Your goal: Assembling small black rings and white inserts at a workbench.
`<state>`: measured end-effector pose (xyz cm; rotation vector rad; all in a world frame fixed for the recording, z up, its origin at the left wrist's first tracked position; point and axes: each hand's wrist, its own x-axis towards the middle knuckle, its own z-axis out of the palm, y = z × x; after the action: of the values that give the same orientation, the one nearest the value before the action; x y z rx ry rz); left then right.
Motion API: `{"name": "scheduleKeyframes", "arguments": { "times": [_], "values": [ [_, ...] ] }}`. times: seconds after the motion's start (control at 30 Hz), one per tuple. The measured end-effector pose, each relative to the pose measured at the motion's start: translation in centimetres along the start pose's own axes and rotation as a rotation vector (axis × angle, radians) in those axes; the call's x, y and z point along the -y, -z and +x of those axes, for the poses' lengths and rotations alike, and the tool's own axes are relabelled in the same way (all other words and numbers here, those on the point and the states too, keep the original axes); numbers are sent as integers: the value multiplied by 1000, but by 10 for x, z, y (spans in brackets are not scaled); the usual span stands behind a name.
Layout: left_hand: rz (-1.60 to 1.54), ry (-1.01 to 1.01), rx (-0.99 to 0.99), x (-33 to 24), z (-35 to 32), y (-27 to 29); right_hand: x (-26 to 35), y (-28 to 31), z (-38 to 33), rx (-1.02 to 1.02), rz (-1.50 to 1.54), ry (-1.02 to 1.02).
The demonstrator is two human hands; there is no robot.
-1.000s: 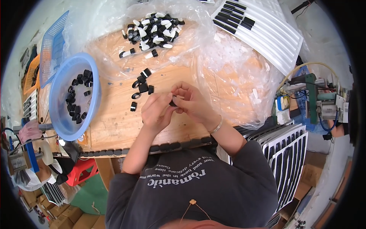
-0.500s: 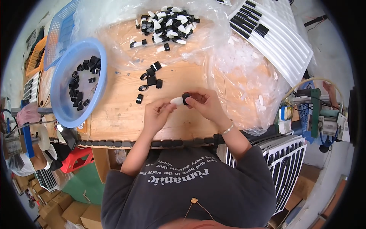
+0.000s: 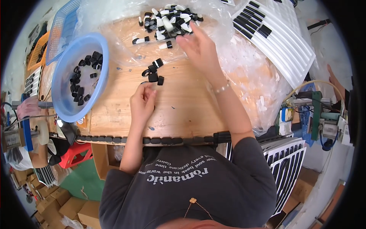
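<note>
Several small black pieces (image 3: 153,73) lay on the wooden desk (image 3: 183,107), just beyond the left hand (image 3: 142,104), whose curled fingers hid whatever they pinched. The right hand (image 3: 199,46) reached open-fingered to the black-and-white pile (image 3: 169,21) on clear plastic sheeting (image 3: 248,57); a blue bowl (image 3: 61,76) sat left.

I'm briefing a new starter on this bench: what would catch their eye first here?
Probably the blue bowl of small black parts at the left, and the heap of black and white pieces on clear plastic at the far edge. The right hand reaches toward that heap; the left hand rests near a few loose black parts.
</note>
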<state>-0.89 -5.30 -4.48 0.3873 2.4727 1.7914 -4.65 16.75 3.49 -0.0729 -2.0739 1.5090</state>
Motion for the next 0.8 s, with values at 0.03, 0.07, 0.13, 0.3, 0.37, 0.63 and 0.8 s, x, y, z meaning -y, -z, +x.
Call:
{"name": "scheduleKeyframes", "arguments": {
  "times": [0.03, 0.07, 0.13, 0.3, 0.37, 0.63, 0.8],
  "values": [
    [81, -2, 45, 1, 5, 1, -2, 1, 5, -4, 0, 4],
    [78, -9, 50, -1, 10, -2, -5, 6, 8, -68, -195, 164],
    [509, -486, -17, -5, 20, -12, -11, 23, 6, -141, -407, 325],
    [710, -476, -12, 5, 23, -33, -68, 149, -20, -144, -288, -182],
    [715, -509, 20, 7, 22, -40, -79, 197, -30, -314, -614, -264],
    [578, -769, 184, 3, 18, -54, -96, 244, -55, -49, -746, -373],
    [640, -739, 445, -3, 10, -49, -93, 281, -47, -340, -1078, -381]
  ]
}}
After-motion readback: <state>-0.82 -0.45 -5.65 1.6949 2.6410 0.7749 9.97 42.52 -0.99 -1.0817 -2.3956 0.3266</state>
